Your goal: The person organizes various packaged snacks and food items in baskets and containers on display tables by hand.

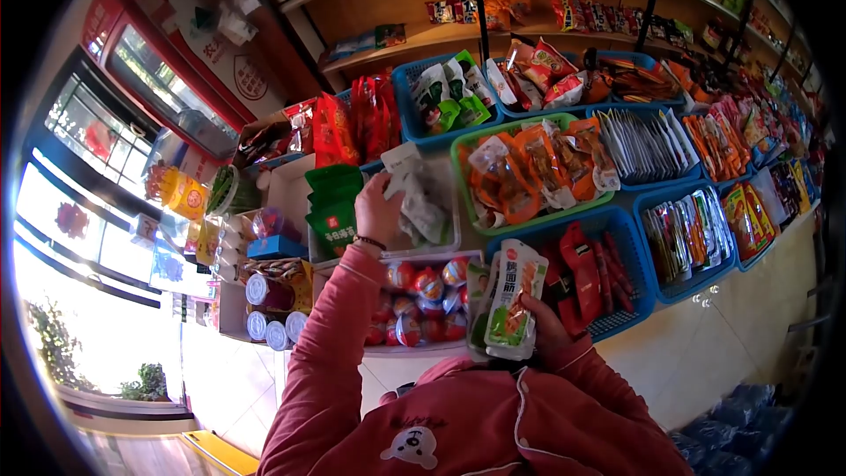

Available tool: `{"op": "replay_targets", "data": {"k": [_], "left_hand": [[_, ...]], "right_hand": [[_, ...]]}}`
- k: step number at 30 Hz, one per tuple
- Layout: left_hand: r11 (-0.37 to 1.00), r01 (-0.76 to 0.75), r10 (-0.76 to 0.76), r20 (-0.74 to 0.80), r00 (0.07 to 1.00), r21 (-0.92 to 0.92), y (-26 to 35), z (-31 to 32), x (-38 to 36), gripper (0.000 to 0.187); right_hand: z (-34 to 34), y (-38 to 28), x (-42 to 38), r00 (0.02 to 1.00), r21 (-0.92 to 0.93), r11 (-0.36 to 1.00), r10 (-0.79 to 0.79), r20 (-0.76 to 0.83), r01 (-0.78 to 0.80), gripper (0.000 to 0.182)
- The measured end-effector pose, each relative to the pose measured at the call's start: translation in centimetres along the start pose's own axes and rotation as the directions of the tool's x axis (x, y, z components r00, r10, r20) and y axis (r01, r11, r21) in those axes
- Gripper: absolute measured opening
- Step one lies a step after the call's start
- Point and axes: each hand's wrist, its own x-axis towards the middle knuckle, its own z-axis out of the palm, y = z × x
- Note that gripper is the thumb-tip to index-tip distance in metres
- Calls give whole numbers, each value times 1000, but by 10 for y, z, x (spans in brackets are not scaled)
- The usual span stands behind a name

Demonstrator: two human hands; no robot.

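In front of me, my left hand (379, 209) reaches over a clear plastic bin (454, 227). Its fingers are closed at the edge of a pale snack packet (407, 172), and more pale packets lie beneath. Green pouches (335, 210) stand just left of this hand. Close to my chest, my right hand (548, 328) grips a small stack of snack packets (515, 289), white and green with Chinese print. The top packet faces up, and its thumb lies along the right edge. Below the bin, a box holds several red-and-white egg-shaped packs (429, 284).
A blue basket (648, 286) of red packets sits beside my right hand. Beyond it is a green basket (458, 163) of orange packets. More blue baskets (696, 286) fill the right side. Lidded tubs (264, 289) stand at left, and shelves (423, 38) line the back.
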Motion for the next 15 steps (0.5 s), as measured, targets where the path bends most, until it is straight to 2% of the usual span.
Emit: {"op": "replay_targets", "data": {"k": [2,4,5,6,8,9,10,11,12,13,14,15], "left_hand": [[1000,-8,9,-35,999,10,-12,6,4,37],[989,146,-147,203,968,19,-11,6,4,41],[906,409,-317,467,826,-107,-1,-5,4,45],[908,406,-316,465,827,-105,0,-8,5,45],[668,640,-274,674,686,-379,-4,-18,2,45],[746,533,-161,667,727,-400,-23,-20,-1,40],[747,533,-162,668,726,-398,-29,-25,-3,40],[994,88,-49,483,874,-60,-34,-29,-4,37],[869,-317,178,358,917,380,-38,-31,-8,35],[822,-268,148,265,953,503,-25,-31,-15,32],[821,-263,145,261,955,506,-15,-30,-20,32],[776,-185,-23,320,947,603,-6,-27,-23,30]], "right_hand": [[-10,4,6,1000,22,1000,4,21,-5,50],[-11,4,5,999,39,999,12,46,-14,49],[-5,1,2,999,37,999,23,40,-24,49],[-1,0,2,999,38,999,31,35,-33,49],[-5,-1,4,999,25,999,29,36,-30,49],[-7,0,4,999,7,1000,30,32,-30,49],[-6,0,3,999,9,999,30,33,-31,49],[-3,-1,2,999,7,1000,27,27,-27,49],[-1,-2,2,999,5,1000,24,22,-24,49],[-1,-1,1,999,4,1000,27,24,-27,49],[-1,-1,1,999,7,1000,24,22,-24,50],[0,-2,2,1000,10,1000,18,21,-18,50]]}}
